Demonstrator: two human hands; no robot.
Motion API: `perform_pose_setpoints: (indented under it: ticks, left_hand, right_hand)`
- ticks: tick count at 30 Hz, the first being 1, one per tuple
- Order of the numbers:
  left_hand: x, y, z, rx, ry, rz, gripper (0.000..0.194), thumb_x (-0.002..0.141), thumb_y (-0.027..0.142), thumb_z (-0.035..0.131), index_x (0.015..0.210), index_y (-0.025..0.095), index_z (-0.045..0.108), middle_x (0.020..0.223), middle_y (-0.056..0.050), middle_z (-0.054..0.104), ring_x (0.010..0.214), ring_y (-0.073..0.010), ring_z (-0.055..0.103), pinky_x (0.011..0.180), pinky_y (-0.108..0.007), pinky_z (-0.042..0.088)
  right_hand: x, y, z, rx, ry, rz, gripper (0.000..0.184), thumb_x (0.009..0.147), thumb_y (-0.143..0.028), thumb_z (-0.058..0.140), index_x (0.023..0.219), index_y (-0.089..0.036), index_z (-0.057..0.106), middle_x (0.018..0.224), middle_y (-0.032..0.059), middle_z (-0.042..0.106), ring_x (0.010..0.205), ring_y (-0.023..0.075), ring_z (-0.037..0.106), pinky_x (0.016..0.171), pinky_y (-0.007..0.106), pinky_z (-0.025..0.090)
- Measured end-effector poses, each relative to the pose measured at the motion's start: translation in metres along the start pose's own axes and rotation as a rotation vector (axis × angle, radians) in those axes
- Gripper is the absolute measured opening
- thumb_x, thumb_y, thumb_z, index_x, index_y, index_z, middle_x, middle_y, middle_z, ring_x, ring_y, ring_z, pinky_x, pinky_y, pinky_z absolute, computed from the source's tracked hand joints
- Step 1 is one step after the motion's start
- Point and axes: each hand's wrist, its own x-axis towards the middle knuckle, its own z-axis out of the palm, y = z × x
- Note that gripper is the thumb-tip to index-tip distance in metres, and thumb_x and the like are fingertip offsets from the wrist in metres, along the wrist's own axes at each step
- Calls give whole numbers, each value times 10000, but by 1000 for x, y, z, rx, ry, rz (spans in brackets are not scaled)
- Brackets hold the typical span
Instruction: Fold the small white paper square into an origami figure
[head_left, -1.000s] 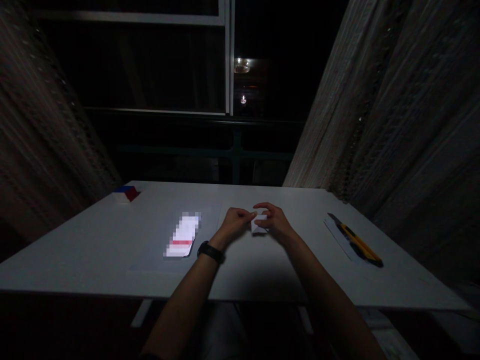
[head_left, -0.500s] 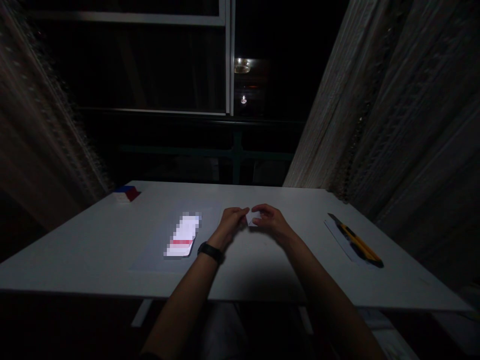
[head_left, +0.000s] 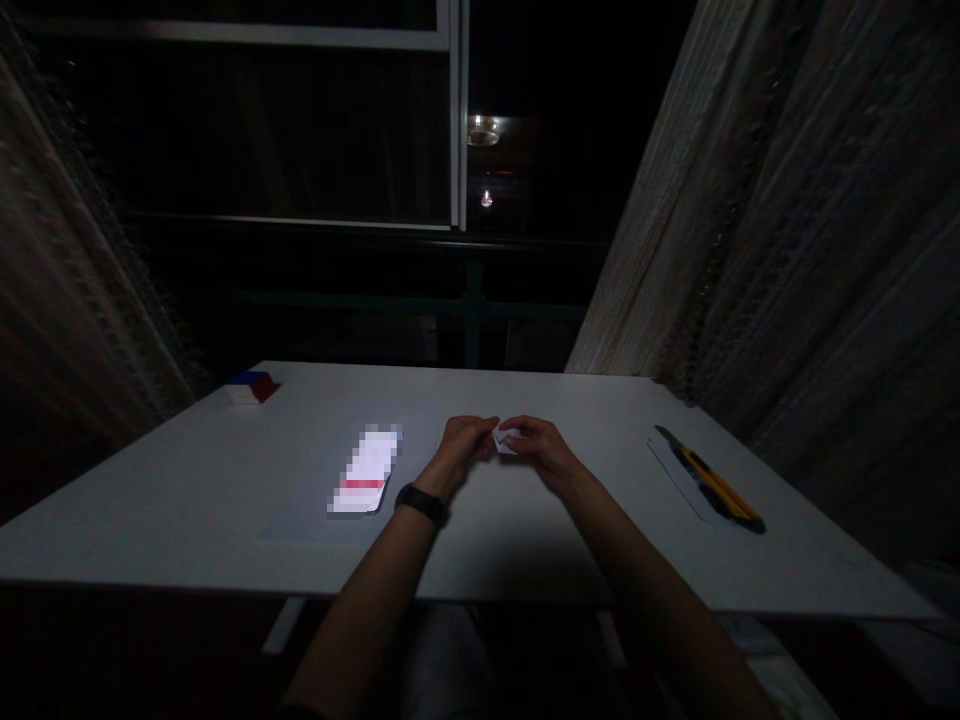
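Note:
Between my two hands is a small folded piece of white paper (head_left: 504, 443), held over the middle of the table. My left hand (head_left: 466, 440), with a dark band on its wrist, pinches the paper's left side between thumb and fingers. From the right, my right hand (head_left: 541, 443) has its thumb and fingertips closed on the paper's other edge. The fingers hide part of the paper, and the dim light leaves its folds hard to make out.
A lit phone (head_left: 367, 472) lies on a pale sheet (head_left: 300, 515) left of my hands. Rightward, a yellow and black utility knife (head_left: 716, 485) rests on a white strip (head_left: 679, 482). A coloured cube (head_left: 253, 388) sits at the far left of the white table (head_left: 187, 500). Curtains hang both sides.
My right hand's fingers have closed down on the paper, and its index finger has moved lower and nearer the thumb. The left hand stays almost where it was.

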Motion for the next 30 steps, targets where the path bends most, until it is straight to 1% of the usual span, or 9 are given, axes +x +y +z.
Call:
perform_pose_setpoints:
  ticks: [3, 8, 10, 13, 17, 22, 25, 30]
  left_hand:
    - [2, -1, 0, 22, 1, -2, 304, 588, 390, 683, 539, 116, 558, 480, -1, 510, 417, -72, 444, 428, -217, 323]
    - [5, -5, -1, 42, -28, 25, 333, 592, 421, 679, 520, 121, 553, 467, -3, 500, 407, -72, 434, 416, -216, 303]
    - [5, -5, -2, 49, -36, 38, 347, 594, 436, 677, 518, 121, 554, 465, -5, 500, 406, -72, 431, 414, -215, 297]
    - [5, -5, -2, 65, -30, 46, 355, 589, 450, 679, 526, 122, 560, 469, -11, 507, 414, -76, 436, 420, -216, 303]
    - [3, -3, -1, 79, -32, 53, 366, 582, 454, 683, 498, 127, 541, 456, -11, 500, 417, -78, 434, 429, -219, 311]
    - [3, -2, 0, 74, -20, 53, 366, 561, 455, 698, 499, 126, 548, 436, 7, 476, 409, -73, 415, 428, -217, 292]
    - [3, -2, 1, 110, -31, 71, 396, 557, 490, 692, 497, 122, 559, 435, 5, 476, 419, -78, 414, 434, -220, 289]
    - [2, -2, 3, 239, 13, 177, 452, 578, 553, 651, 474, 123, 559, 430, 10, 469, 435, -74, 383, 440, -222, 263]
  right_hand:
    - [0, 0, 1, -20, 15, -13, 279, 528, -238, 755, 796, -199, 687, 710, -3, 635, 663, 130, 554, 626, 281, 431]
    - [0, 0, 2, -85, 17, -9, 296, 545, -266, 747, 831, -203, 706, 739, 12, 641, 719, 152, 553, 676, 320, 428]
    - [-1, 0, 2, -95, -3, -9, 302, 559, -286, 742, 849, -209, 708, 781, 21, 640, 739, 157, 552, 691, 333, 427]
    - [-1, 0, 2, -130, -43, -66, 277, 582, -308, 733, 843, -216, 713, 834, 27, 624, 776, 163, 545, 718, 341, 422]
    - [-1, 1, 0, -184, -79, -145, 244, 595, -322, 732, 816, -218, 719, 822, 25, 599, 788, 167, 541, 724, 338, 419]
    - [-1, 1, 2, -252, -135, -165, 270, 617, -341, 722, 860, -223, 716, 825, 33, 577, 811, 175, 536, 700, 326, 422]
    - [-1, 0, 3, -243, -121, -149, 265, 587, -359, 740, 811, -220, 724, 826, 34, 568, 806, 180, 541, 695, 334, 431]
    - [0, 1, -1, -299, -74, -158, 270, 533, -341, 770, 763, -206, 731, 800, 30, 545, 781, 174, 527, 687, 335, 439]
